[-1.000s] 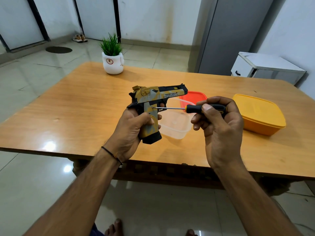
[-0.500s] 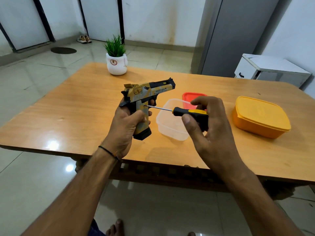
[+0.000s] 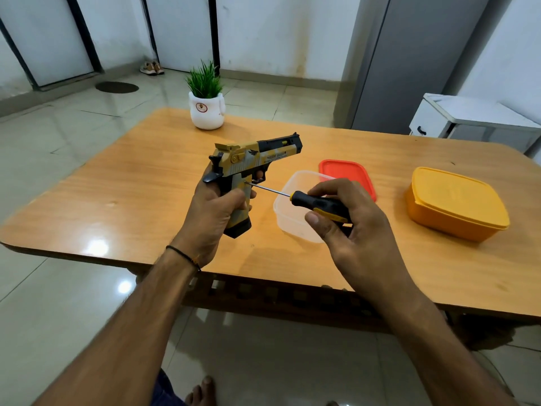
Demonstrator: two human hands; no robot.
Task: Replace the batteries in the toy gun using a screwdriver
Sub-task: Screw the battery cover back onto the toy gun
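Head view: a person holds the toy gun [image 3: 251, 162] upright in the air over the near middle of the table [image 3: 131, 200], muzzle aimed far-right.
Hold, left hand [image 3: 213, 212]: wrapped round the gun's grip, thumb across the near side, clasping it firmly.
Hold, right hand [image 3: 351, 230]: fingers [image 3: 330, 186] and thumb pinch the black-and-yellow handle of the screwdriver [image 3: 319, 205]. Its thin shaft runs left and the tip meets the side of the grip, seemingly at a screw.
Handling, gun: probably light, hollow, stiff plastic. The painted sides look smooth and could slip, so the grip is the sound place to hold. Any small screw or cover would be easy to lose.
Handling, screwdriver: rigid and slim. It likely needs steady pressure square to the screw, or the tip may skate off.
Table: glossy orange-brown wood. A clear tub [image 3: 287, 221] sits just right of the gun, a red lid [image 3: 345, 171] lies just beyond it, a lidded orange box [image 3: 456, 206] stands well to the right, and a potted plant [image 3: 206, 104] is at the far edge.
Room: shiny pale tiled floor [image 3: 58, 148], white panels with dark frames, shoes [image 3: 151, 68] by the far wall, and a low white cabinet [image 3: 468, 118] far right.
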